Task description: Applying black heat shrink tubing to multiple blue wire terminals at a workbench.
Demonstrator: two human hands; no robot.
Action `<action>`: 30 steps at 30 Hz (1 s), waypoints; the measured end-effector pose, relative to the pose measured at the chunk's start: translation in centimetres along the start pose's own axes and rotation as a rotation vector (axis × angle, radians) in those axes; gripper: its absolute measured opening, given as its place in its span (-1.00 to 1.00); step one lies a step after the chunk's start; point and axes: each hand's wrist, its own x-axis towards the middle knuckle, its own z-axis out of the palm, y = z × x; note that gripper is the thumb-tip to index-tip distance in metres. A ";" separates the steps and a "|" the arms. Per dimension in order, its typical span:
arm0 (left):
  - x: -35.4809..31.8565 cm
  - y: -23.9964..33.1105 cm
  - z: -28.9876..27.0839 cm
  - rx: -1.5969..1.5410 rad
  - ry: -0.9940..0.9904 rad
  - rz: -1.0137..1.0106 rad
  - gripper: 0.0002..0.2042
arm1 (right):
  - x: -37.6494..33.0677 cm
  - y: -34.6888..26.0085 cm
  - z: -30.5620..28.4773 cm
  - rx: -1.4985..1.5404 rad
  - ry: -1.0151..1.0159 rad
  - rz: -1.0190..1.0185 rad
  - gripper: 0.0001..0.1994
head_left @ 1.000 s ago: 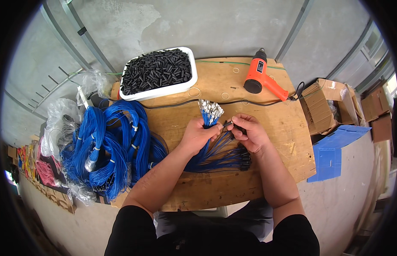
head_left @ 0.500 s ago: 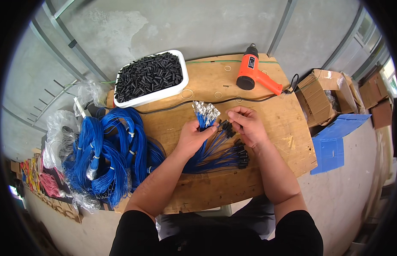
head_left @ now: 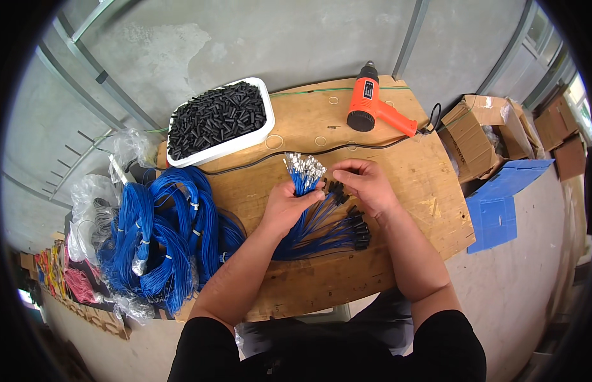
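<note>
My left hand (head_left: 286,207) is closed around a bundle of blue wires (head_left: 297,186), whose bare silvery metal terminals (head_left: 303,167) stick up above the fingers. Just right of these terminals is my right hand (head_left: 367,186), thumb and fingertips drawn together in a pinch. Whatever lies between those fingertips is too small to make out. Below both hands, the blue wires fan out to the right over the wooden table (head_left: 429,213). Several of them end in black sleeves (head_left: 356,232), lying beneath and beside my right wrist.
A white tray (head_left: 270,121) full of short black tubes stands at the back left. Behind my right hand lies an orange heat gun (head_left: 365,105), its black cable (head_left: 245,167) crossing the table. Coiled blue wire bundles (head_left: 143,239) cover the left side. Cardboard boxes (head_left: 468,137) stand right of the table.
The whole view has shifted slightly. My right fingertips are a little closer to the terminals. My left hand keeps its hold on the wire bundle.
</note>
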 end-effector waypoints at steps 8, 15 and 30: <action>0.0 0.1 0.5 0.086 -0.054 0.024 -0.81 | 0.0 0.6 0.4 -0.059 -0.015 -0.112 -0.92; 0.0 0.5 0.1 -0.158 -0.007 -0.056 -0.79 | 0.0 0.9 0.2 -0.064 0.001 -0.095 -0.93; 0.2 0.7 0.1 -0.219 0.028 -0.056 -0.87 | 0.4 0.1 -0.4 0.362 -0.070 0.071 -0.79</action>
